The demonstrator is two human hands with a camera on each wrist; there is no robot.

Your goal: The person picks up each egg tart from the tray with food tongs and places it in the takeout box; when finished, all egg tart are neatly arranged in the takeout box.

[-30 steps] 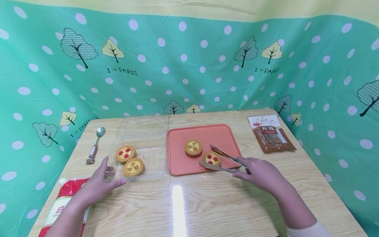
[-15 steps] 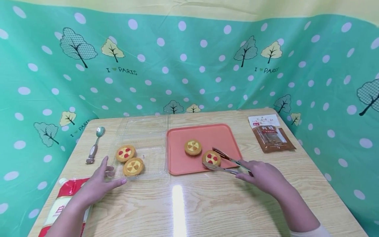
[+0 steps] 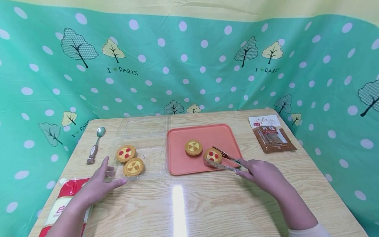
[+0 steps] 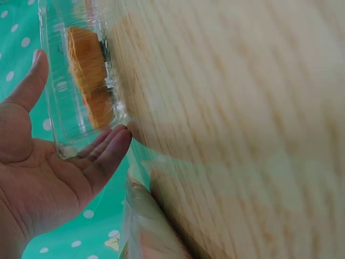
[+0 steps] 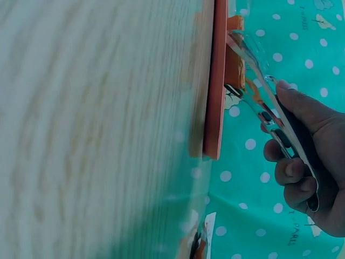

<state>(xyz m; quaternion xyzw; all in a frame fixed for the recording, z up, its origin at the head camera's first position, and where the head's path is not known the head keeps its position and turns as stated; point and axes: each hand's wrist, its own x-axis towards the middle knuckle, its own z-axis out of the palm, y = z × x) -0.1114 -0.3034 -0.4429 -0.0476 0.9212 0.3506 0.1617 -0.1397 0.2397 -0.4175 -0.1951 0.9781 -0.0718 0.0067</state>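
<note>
My right hand (image 3: 263, 174) holds metal tongs (image 3: 223, 167), their arms on either side of a tart with red dots (image 3: 213, 153) over the front right of the pink tray (image 3: 182, 166). A tart with a wedge pattern (image 3: 193, 147) sits on the tray to its left. My thumb and curled fingers grip the tongs' handle (image 5: 296, 135) in the right wrist view. My left hand (image 3: 100, 181) is spread at the left side of a clear plastic box (image 3: 154, 164), fingertips right at its edge in the left wrist view. Inside lie a red-dotted tart (image 3: 125, 153) and a wedge-patterned tart (image 3: 134, 167).
A spoon (image 3: 94, 149) with a brown handle lies at the left. A red and white pouch (image 3: 60, 204) is partly hidden under my left forearm. At the right lies a brown packet (image 3: 273, 140) with a white top. A dotted curtain (image 3: 183, 75) surrounds the table.
The tongs have shifted slightly right and closed in on the red-dotted tart, which now appears a little higher and tilted. My left hand has stayed in place.
</note>
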